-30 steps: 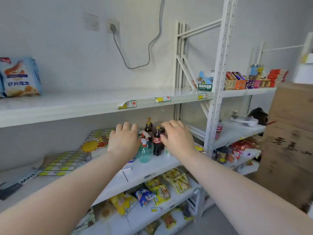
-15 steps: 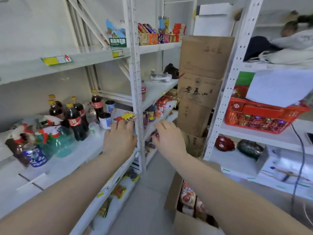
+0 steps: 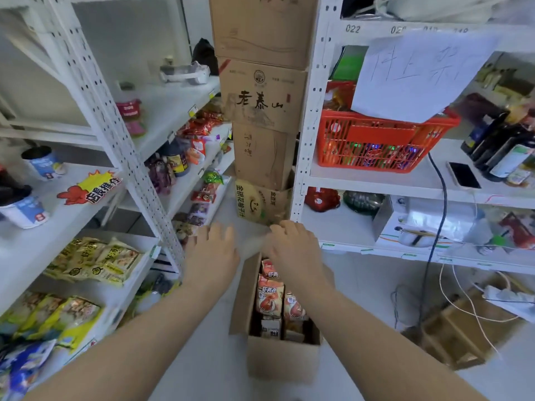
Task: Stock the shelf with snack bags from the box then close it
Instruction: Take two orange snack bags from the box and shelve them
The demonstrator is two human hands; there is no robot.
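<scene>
Head view: we look down past two bare forearms at an open box (image 3: 283, 360) standing on the floor (image 3: 362, 299) in the aisle. Its flaps stand up. Inside we see snack bags (image 3: 270, 296), orange-and-white packs set upright in rows.

The left grip (image 3: 212, 253) hovers palm down just left of the box's far end. Its fingers are straight and slightly spread, with nothing in them. The right grip (image 3: 292, 250) hangs palm down over the far end of the box, fingers loosely bent, also with nothing in it. We cannot tell whether it touches the far flap. The two grips are near each other but apart.

On our left the shelf (image 3: 26, 250) carries yellow bags (image 3: 95, 261) lying flat on a lower board, with more packs on the boards below and beyond. On the board above stand cups (image 3: 37, 211) and a red-and-yellow tag (image 3: 89, 189). Straight ahead a stack of cartons (image 3: 260, 96) rises at the far end of the aisle.

On the right rack (image 3: 307, 111) a red basket (image 3: 376, 140) sits on a board, and a sheet of paper (image 3: 419, 73) hangs in front of it. Dark bottles (image 3: 498, 149) and a phone (image 3: 463, 175) lie beside the basket. A dark cable (image 3: 437, 227) hangs down past the boards.
</scene>
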